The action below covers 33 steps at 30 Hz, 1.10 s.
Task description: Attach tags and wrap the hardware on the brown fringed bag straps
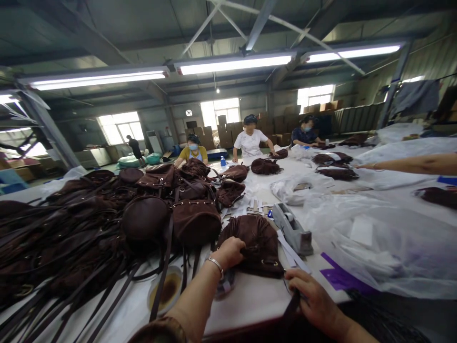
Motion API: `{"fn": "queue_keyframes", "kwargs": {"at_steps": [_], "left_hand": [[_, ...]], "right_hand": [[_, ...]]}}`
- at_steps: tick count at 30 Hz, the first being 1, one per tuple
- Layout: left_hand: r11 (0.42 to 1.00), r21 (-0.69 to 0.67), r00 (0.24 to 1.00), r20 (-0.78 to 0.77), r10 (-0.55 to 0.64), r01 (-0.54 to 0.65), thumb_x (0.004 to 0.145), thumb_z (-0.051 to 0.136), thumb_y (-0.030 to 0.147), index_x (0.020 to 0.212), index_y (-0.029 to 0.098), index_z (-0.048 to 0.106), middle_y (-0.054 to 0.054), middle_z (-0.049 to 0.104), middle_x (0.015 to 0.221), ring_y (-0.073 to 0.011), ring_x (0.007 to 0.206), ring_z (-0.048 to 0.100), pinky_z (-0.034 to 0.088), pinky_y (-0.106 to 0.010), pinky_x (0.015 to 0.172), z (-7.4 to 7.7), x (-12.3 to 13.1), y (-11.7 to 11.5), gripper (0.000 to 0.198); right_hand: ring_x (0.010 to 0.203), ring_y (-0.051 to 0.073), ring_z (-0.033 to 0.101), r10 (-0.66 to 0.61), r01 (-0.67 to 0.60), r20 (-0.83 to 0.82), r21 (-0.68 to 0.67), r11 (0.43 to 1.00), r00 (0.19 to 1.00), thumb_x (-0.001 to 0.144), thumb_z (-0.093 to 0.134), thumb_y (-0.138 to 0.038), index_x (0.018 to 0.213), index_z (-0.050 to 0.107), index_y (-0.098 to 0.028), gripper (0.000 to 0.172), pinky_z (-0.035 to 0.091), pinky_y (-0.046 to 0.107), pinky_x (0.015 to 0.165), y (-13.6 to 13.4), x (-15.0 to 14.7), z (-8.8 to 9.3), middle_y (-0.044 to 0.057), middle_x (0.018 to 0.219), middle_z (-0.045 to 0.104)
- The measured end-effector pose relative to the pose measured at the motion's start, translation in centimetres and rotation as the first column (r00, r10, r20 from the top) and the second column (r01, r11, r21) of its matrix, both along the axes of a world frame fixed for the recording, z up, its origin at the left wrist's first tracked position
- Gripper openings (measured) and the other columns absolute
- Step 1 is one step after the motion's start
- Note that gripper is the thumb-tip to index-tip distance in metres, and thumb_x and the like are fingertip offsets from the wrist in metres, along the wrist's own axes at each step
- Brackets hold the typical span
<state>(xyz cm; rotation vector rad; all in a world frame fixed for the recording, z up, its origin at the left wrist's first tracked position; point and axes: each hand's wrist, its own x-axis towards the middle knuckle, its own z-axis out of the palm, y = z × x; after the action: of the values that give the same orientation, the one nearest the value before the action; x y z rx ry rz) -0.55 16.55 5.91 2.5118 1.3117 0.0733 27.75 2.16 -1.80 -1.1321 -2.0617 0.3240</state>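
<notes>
A dark brown fringed drawstring bag [255,236] lies on the white table in front of me, its eyelets along the near edge. My left hand [231,252], with a silver bangle at the wrist, is closed on the bag's left side. At the bag's near right corner, my right hand [314,296] is closed around a dark strap [293,305] that hangs over the table edge. A grey tape dispenser [293,228] stands just right of the bag, with white paper strips [291,250] beside it.
A big heap of brown bags [82,224] with trailing straps covers the left. A bowl of brownish contents [164,290] sits near my left forearm. Clear plastic bags [371,238] and a purple piece [344,276] lie right. Several co-workers sit or stand beyond; another person's arm [414,164] reaches in from the right.
</notes>
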Motion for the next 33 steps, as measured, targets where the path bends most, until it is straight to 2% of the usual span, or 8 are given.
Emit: {"fn": "queue_keyframes", "kwargs": {"at_steps": [8,15,19,24,26,28,30,33], "left_hand": [[0.997,-0.017,0.989,0.130,0.072,-0.071,0.073,0.061,0.016,0.102,0.020,0.070,-0.007,0.070,0.098,-0.0227,0.089,0.064,0.049,-0.032,0.081,1.4,-0.6,-0.8,0.031],[0.984,-0.178,0.951,0.303,0.064,-0.010,0.080,0.052,0.013,0.101,0.014,0.070,-0.005,0.072,0.084,-0.0164,0.072,0.064,0.049,-0.025,0.065,3.3,2.4,-0.6,0.028],[0.966,-0.234,0.906,0.423,-0.001,0.110,0.088,0.055,0.024,0.116,0.012,0.068,-0.008,0.073,0.102,-0.0152,0.084,0.067,0.052,-0.023,0.073,3.9,6.7,-2.2,0.032],[0.877,-0.206,0.814,0.507,-0.284,0.434,0.077,0.074,0.025,0.117,0.020,0.072,-0.005,0.074,0.107,-0.0183,0.093,0.068,0.051,-0.025,0.084,2.7,9.8,-6.4,0.040],[0.933,-0.079,0.817,0.513,-0.264,0.351,0.085,0.064,0.022,0.107,0.019,0.074,-0.006,0.074,0.098,-0.0182,0.089,0.068,0.051,-0.026,0.083,1.8,8.8,-7.3,0.025],[0.996,0.079,0.875,0.476,-0.083,0.052,0.089,0.055,0.020,0.107,0.019,0.073,-0.008,0.072,0.102,-0.0199,0.097,0.065,0.049,-0.028,0.091,1.1,6.7,-7.1,0.025],[0.964,0.165,0.917,0.377,0.133,-0.208,0.087,0.055,0.018,0.120,0.017,0.067,-0.012,0.067,0.116,-0.0235,0.110,0.060,0.045,-0.033,0.099,0.6,4.3,-6.2,0.034],[0.950,0.146,0.950,0.190,0.247,-0.276,0.076,0.061,0.013,0.115,0.014,0.069,-0.014,0.066,0.112,-0.0280,0.108,0.060,0.046,-0.037,0.098,-0.2,1.6,-4.7,0.040]], "right_hand": [[0.112,0.027,0.061,-0.006,0.006,0.033,0.006,1.000,0.999,0.070,0.045,0.000,0.087,0.060,-0.021,0.031,0.051,0.044,0.097,-0.1,0.0,0.0,0.011,0.115,0.065],[0.111,0.027,0.060,-0.022,0.020,0.043,0.040,0.999,0.999,0.071,0.043,0.000,0.088,0.061,-0.021,0.032,0.050,0.044,0.097,-0.3,-0.4,0.4,0.011,0.114,0.065],[0.111,0.027,0.060,-0.030,0.027,0.055,0.039,0.999,0.998,0.071,0.044,-0.001,0.089,0.063,-0.020,0.032,0.051,0.044,0.096,-0.2,-0.3,-0.2,0.012,0.116,0.064],[0.115,0.030,0.060,-0.017,0.013,0.059,0.073,0.997,0.998,0.071,0.050,-0.008,0.113,0.065,-0.020,0.046,0.051,0.047,0.097,0.2,0.1,-1.4,0.013,0.120,0.066],[0.115,0.030,0.060,-0.012,0.008,0.067,0.062,0.998,0.998,0.071,0.049,-0.007,0.108,0.066,-0.021,0.043,0.050,0.046,0.098,0.2,0.2,-1.4,0.013,0.120,0.065],[0.114,0.028,0.060,-0.021,0.018,0.066,0.048,0.999,0.998,0.072,0.046,-0.003,0.096,0.065,-0.020,0.035,0.050,0.044,0.098,0.1,0.0,-1.1,0.012,0.119,0.065],[0.112,0.027,0.060,-0.033,0.030,0.055,0.061,0.998,0.998,0.070,0.044,0.000,0.091,0.064,-0.020,0.036,0.049,0.043,0.099,-0.1,-0.1,-0.7,0.011,0.117,0.065],[0.112,0.027,0.060,-0.043,0.039,0.047,0.090,0.995,0.998,0.069,0.044,0.001,0.091,0.064,-0.020,0.037,0.049,0.043,0.099,-0.2,-0.3,-0.5,0.011,0.116,0.065]]}}
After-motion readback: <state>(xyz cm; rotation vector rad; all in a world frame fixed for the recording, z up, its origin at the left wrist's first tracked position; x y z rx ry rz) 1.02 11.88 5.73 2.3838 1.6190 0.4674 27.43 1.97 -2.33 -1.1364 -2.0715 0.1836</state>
